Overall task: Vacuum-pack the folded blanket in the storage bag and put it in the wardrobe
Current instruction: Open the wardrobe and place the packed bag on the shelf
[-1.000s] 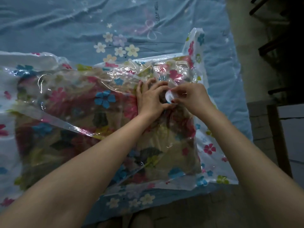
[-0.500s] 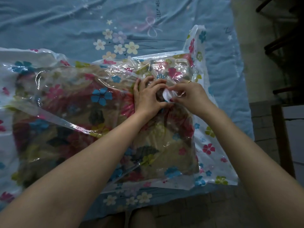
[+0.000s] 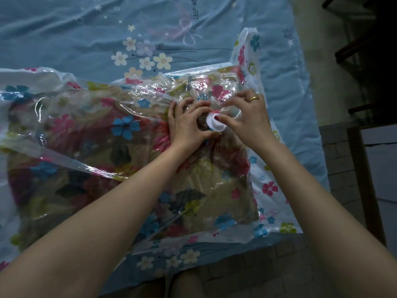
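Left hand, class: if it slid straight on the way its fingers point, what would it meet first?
Probably the clear flower-printed plastic storage bag over the folded floral blanket, which the left hand already touches beside the white round plastic valve; depth is uncertain.

Looks like a bedroom in a home: a bed (image 3: 64, 39) w/ a rumpled blue sheet (image 3: 279, 67) printed w/ pale flowers, stars, a bow and the words "SLEEP WELL" fills most of the view. Beside the bed, at right, a bare grey floor (image 3: 343, 179) marked in small blocks, plus dark wooden furniture (image 3: 363, 168), prob. a frame or rack, too dim to tell which. On the bed lies a flower-printed clear storage bag (image 3: 268, 190) holding a folded floral blanket (image 3: 204, 179), i.e. household bedding being packed; light is low, domestic, no shop or work fittings in sight.
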